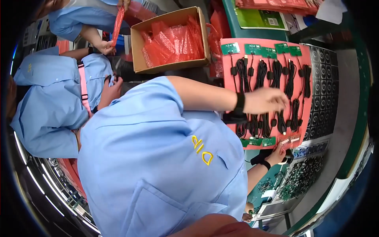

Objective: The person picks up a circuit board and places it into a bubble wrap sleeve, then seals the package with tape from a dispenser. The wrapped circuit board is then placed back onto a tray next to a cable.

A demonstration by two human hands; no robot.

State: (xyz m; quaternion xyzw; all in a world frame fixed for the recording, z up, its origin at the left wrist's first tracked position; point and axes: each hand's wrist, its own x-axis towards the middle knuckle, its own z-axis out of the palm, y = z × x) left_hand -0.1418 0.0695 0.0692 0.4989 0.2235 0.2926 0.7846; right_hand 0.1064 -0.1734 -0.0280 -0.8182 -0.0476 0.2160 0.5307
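Observation:
My left hand (pixel 266 100), blurred by motion, is over bundled black cables (pixel 259 75) on a pink sheet (pixel 229 59). Whether its fingers grip a cable cannot be made out. Small green circuit boards (pixel 252 49) are joined to the cables along the sheet's top edge, with more green boards (pixel 269 141) along its bottom edge. At the lower right edge of the sheet, my right hand (pixel 277 155) has its fingers closed beside a pale translucent strip (pixel 289 140). What it pinches is partly hidden. Both wrists wear black bands.
A cardboard box (pixel 136 43) of red bubble bags (pixel 169 43) stands up-left of the sheet. Two co-workers in blue are at the left; one holds a red bag (pixel 118 25). A black panel of ringed cells (pixel 321 91) and a heap of small dark parts (pixel 302 177) lie rightward.

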